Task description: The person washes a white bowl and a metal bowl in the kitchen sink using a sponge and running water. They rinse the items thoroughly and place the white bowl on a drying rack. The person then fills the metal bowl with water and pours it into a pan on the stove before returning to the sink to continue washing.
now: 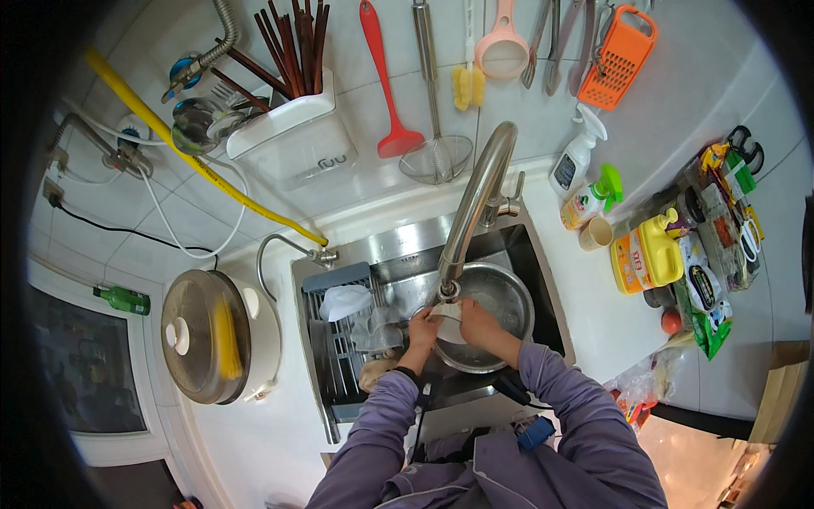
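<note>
Under the spout of the steel faucet (478, 197), both my hands grip a small pale item (450, 326), apparently cloth. My left hand (422, 334) pinches its left edge, and my right hand (481, 329) has the right side. Fingers cover part of it, so its full shape is hidden. Below my hands a round stainless steel basin (518, 302) sits in the sink (552, 299). Left of it, a drying rack (336, 340) carries a white cloth (346, 302), a greyish crumpled cloth (376, 332) and a tan item (376, 374).
An electric pot (261, 356) with a domed lid stands left of the sink. On the right are spray bottles (579, 153), a paper cup (596, 234) and a yellow jug (647, 254). A chopstick holder (292, 140) and several utensils hang on the wall. A yellow hose (210, 172) runs down beside them.
</note>
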### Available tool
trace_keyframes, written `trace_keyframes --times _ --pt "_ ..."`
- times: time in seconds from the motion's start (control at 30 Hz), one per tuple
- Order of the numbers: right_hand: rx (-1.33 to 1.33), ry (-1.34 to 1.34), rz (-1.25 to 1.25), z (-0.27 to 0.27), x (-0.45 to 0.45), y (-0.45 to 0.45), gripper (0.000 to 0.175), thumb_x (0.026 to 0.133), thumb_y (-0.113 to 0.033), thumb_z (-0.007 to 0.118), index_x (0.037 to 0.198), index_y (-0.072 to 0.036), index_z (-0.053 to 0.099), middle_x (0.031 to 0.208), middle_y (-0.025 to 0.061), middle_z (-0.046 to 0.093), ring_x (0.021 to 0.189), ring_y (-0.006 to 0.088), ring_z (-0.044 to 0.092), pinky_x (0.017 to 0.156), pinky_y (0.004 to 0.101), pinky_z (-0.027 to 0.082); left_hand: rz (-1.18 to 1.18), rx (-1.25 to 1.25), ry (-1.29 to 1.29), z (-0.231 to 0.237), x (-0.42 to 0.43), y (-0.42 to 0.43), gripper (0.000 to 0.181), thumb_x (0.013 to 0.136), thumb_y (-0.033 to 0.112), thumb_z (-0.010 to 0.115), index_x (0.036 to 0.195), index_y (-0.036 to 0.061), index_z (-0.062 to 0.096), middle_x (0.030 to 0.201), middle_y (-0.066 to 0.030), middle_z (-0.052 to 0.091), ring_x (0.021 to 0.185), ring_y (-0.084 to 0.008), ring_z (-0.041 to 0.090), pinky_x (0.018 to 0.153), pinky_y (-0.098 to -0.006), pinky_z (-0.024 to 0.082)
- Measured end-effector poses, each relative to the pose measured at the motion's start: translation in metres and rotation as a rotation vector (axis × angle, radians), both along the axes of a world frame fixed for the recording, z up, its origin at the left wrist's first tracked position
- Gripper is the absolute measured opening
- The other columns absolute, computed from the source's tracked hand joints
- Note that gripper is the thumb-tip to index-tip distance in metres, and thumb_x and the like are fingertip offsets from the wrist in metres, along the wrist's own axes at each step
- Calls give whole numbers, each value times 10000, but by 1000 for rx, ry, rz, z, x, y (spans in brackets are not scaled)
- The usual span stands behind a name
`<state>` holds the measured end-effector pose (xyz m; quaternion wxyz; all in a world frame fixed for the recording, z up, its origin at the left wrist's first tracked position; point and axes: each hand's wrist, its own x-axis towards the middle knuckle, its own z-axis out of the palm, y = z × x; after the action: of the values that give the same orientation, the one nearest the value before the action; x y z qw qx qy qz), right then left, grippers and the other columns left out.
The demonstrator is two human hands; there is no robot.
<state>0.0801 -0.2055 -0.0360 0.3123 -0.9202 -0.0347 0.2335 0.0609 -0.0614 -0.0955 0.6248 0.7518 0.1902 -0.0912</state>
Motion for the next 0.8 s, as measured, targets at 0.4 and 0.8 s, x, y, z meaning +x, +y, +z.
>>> trace_keyframes --times 0.4,0.8 --pt "411 100 178 -6 16 -18 748 660 -488 646 1148 22 398 1050 208 464 988 306 479 861 342 380 -307 87 -344 11 5 7 382 670 -105 470 1016 48 526 919 -151 589 882 -279 568 756 -310 428" --pt "221 -197 191 5 16 -13 369 811 -360 465 934 -28 568 963 188 562 884 368 526 769 410 417 -407 551 -52 47 13 -1 273 750 80 461 1017 102 516 875 -191 576 850 -370 539 701 -434 436"
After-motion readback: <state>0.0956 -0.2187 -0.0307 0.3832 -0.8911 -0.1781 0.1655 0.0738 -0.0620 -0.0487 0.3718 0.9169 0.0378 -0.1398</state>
